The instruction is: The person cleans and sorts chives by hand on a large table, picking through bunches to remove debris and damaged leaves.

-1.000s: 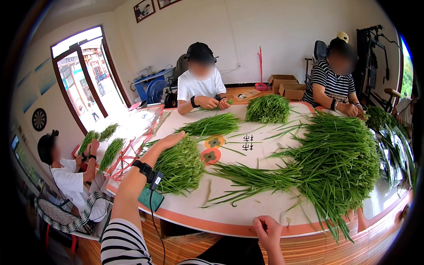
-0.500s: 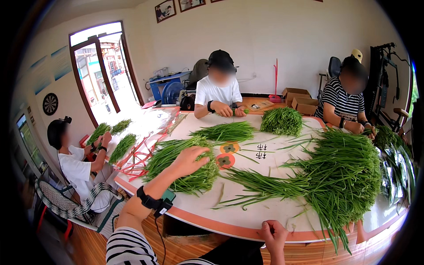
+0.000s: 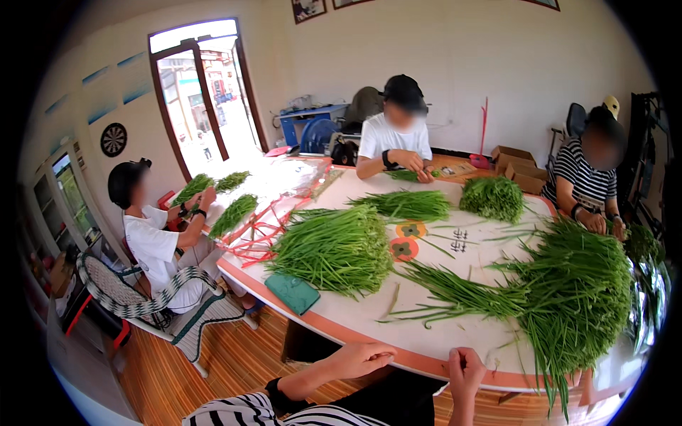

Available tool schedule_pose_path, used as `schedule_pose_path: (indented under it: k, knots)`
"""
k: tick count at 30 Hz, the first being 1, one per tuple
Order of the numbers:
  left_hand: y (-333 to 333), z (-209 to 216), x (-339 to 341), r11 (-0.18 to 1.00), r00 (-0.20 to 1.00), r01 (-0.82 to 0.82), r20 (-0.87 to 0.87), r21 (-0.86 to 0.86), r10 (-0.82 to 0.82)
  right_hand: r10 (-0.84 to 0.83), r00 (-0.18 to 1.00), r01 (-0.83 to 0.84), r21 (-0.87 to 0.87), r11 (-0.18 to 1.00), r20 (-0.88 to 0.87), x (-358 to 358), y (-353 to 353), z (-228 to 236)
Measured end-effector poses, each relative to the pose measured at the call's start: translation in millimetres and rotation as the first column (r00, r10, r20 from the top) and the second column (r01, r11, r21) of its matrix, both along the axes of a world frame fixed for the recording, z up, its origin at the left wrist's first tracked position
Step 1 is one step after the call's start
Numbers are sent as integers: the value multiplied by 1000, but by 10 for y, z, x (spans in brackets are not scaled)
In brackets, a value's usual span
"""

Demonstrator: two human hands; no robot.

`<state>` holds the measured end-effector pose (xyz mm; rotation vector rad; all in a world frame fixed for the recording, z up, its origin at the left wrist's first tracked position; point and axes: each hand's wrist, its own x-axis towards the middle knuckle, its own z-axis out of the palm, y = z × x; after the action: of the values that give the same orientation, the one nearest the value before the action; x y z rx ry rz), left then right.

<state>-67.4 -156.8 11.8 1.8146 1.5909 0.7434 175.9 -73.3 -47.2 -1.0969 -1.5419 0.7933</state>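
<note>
My left hand (image 3: 359, 360) is just off the table's near edge, fingers curled in and pressed together; whatever they hold, if anything, is hidden. To its right, my right hand (image 3: 467, 369) is at the table's edge in a pinch, its contents hidden too. Beyond my left hand lies a thick pile of green chives (image 3: 334, 248), budded tips toward the right. A thinner spread of chives (image 3: 462, 291) lies in front of my right hand, running into a large heap of chives (image 3: 579, 291) whose stalks hang over the near edge.
A flat dark-green rectangular object (image 3: 293, 293) rests at the table's left edge beside red ties (image 3: 256, 238). Across the table (image 3: 426, 334) a person (image 3: 398, 135) handles chives; another person (image 3: 586, 170) works at right, a third (image 3: 153, 234) at left by a woven chair (image 3: 160, 298).
My left hand has left the chive pile and come back to the near edge, close to my right hand. The dark-green object shows fully. The view has swung left.
</note>
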Motion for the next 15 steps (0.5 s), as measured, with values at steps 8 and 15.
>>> schedule_pose_path:
  k: [8,15]
  knots:
    - [88,-129,511,993,996,85,30,81,-88,310,853,-135,397,908,-419,482,-406,1232]
    - [71,-122,748,978,983,174,46,111,-180,752,546,162,928,336,-368,606,-1059,2585]
